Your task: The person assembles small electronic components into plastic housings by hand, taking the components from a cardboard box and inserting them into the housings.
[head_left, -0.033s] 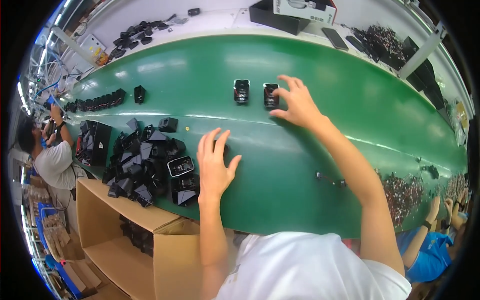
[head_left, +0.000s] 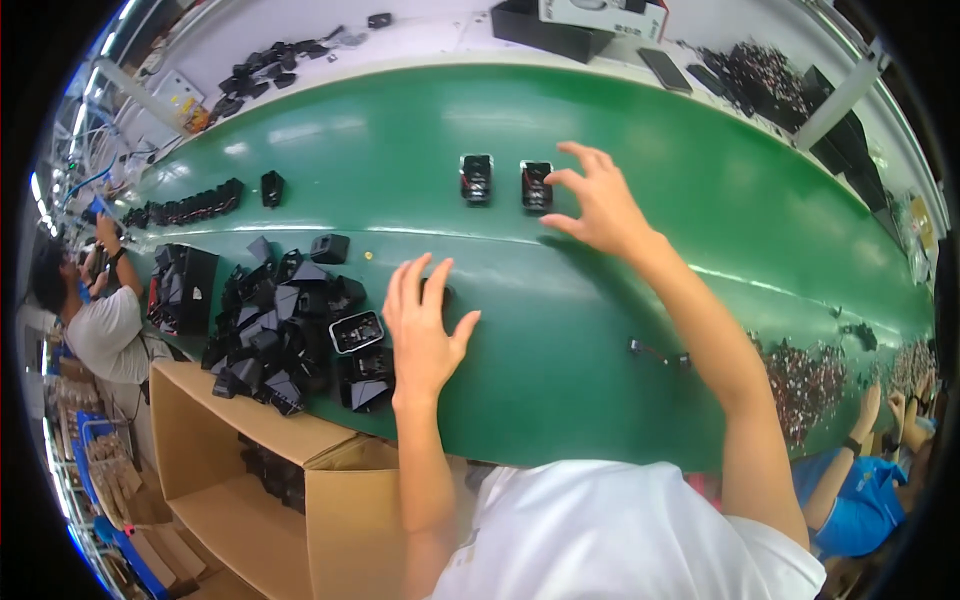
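- Head view: I am holding my right hand [head_left: 605, 212] wide open, fingers curved, just beside the right black case [head_left: 536, 186]; I can't tell if I am touching it.
- I am holding my left hand [head_left: 424, 335] open too, fingers apart; one dark thing [head_left: 448, 293] is hiding partly behind it, and I can't tell if I am touching that.
- Two black cases, this one and the left black case [head_left: 476, 180], are sitting on the green table [head_left: 560, 400].
- One big heap [head_left: 270, 330] of black parts is lying to the left, too jumbled to count.
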The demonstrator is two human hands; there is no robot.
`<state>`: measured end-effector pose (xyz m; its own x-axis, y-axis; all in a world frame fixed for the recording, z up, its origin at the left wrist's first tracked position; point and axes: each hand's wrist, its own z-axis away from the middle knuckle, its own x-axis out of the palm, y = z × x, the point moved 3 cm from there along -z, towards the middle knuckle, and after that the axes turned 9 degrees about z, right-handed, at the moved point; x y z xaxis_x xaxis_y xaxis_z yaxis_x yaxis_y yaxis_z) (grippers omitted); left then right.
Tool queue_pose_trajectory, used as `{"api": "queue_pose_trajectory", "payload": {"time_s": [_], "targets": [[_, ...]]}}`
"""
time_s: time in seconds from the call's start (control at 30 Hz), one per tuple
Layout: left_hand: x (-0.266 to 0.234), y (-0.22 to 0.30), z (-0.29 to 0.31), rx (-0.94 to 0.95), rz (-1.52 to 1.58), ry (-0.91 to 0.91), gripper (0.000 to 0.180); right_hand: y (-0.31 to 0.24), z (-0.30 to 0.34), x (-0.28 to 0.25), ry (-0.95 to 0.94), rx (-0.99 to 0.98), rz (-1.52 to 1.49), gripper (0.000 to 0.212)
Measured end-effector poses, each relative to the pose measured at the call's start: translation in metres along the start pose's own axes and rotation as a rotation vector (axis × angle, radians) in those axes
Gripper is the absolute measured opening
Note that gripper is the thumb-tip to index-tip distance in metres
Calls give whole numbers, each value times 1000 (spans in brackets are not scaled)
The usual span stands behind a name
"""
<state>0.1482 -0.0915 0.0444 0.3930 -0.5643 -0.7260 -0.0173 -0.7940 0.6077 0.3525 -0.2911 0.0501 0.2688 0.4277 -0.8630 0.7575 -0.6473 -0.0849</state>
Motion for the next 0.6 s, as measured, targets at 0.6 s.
{"api": "queue_pose_trajectory", "payload": {"time_s": [0.6], "targets": [[56, 50, 26, 75, 309, -260, 81, -31, 167, -81, -320, 542, -734, 32]]}}
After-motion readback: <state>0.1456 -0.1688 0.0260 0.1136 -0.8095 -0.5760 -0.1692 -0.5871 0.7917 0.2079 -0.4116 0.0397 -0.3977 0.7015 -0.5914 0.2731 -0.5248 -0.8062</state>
